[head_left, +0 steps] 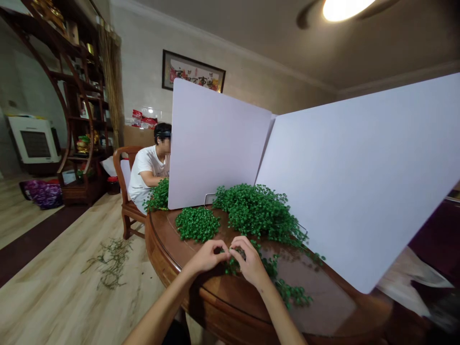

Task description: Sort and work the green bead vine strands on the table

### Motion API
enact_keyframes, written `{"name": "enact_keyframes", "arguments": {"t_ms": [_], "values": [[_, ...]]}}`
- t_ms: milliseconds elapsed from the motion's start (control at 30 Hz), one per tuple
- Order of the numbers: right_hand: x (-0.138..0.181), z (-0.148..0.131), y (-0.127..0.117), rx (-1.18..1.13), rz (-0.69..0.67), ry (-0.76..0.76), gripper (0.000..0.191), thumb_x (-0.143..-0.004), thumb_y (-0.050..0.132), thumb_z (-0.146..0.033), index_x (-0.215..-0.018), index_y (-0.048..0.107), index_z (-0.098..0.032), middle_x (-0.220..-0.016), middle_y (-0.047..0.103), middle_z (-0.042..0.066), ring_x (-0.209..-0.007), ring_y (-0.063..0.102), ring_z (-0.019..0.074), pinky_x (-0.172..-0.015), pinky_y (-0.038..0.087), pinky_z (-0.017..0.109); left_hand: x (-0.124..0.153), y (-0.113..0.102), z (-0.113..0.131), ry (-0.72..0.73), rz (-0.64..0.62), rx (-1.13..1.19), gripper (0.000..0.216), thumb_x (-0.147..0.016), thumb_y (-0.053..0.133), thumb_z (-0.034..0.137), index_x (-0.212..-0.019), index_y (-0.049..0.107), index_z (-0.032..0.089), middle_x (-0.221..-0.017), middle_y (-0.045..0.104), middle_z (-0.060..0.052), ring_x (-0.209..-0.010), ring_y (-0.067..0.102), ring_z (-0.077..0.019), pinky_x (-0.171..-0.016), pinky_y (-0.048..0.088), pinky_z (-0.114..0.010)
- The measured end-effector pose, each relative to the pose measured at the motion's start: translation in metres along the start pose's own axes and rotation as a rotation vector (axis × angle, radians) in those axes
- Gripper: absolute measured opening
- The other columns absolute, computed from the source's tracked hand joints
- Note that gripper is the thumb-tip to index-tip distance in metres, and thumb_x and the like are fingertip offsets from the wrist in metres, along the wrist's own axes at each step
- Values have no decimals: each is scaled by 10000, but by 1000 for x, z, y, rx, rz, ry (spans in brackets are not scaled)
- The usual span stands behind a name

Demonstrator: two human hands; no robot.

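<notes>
Over the near edge of the table, my left hand (209, 256) and my right hand (249, 261) meet fingertip to fingertip, both closed in a pinch. Between and under them shows a small green leafy sprig (231, 267), partly hidden by the fingers. Just beyond my left hand sits a low round pile of green leaf clusters (197, 224). Behind my right hand spreads a larger heap of green leafy stems (255, 211). Loose sprigs (296, 294) lie to the right of my right wrist.
Two tall white panels (221, 148) stand on the round wooden table (165, 249), meeting at an angle. A seated person in a white shirt (147, 167) is partly behind the left panel, near more greenery (158, 195). Bare stems (112, 262) lie on the floor at left.
</notes>
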State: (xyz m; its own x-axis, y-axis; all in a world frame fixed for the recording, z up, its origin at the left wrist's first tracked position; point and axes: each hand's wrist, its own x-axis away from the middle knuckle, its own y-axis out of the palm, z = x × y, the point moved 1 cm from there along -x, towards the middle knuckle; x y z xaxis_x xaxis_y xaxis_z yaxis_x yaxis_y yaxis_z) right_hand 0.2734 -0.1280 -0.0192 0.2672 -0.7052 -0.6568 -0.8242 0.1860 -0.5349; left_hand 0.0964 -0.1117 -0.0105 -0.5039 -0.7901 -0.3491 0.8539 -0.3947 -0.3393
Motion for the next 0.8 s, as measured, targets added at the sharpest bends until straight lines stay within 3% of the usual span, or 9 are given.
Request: {"name": "enact_keyframes", "arguments": {"t_ms": [433,600,733,800], "values": [[-2,0,7,114,32,-37,102,-938,473,-246,-888,557,-216,-956,570,69,-936,572,208,-838,453,324,-1,-2,-1,25,46,44,169,-787,639,284,-729,686,133,-735,668,-14,-738,575,-149,-754,427,-247],[-11,23,-10,167,326,40,162,-921,470,-315,-827,545,-208,-896,563,76,-873,566,221,-819,463,356,3,2,-1,21,-113,103,142,-755,679,270,-759,711,131,-788,706,-43,-767,615,-166,-778,457,-262],[-20,30,-14,134,225,47,157,-895,514,-325,-801,564,-209,-896,582,72,-882,575,220,-833,465,354,2,3,-2,-12,15,70,141,-778,654,261,-783,707,131,-805,712,-43,-794,611,-168,-798,448,-266],[-28,28,-6,130,204,64,119,-866,529,-294,-795,575,-212,-899,589,70,-885,580,224,-833,466,359,1,3,-3,-3,-9,62,134,-779,646,252,-795,703,132,-808,708,-37,-789,607,-163,-788,446,-260]]}}
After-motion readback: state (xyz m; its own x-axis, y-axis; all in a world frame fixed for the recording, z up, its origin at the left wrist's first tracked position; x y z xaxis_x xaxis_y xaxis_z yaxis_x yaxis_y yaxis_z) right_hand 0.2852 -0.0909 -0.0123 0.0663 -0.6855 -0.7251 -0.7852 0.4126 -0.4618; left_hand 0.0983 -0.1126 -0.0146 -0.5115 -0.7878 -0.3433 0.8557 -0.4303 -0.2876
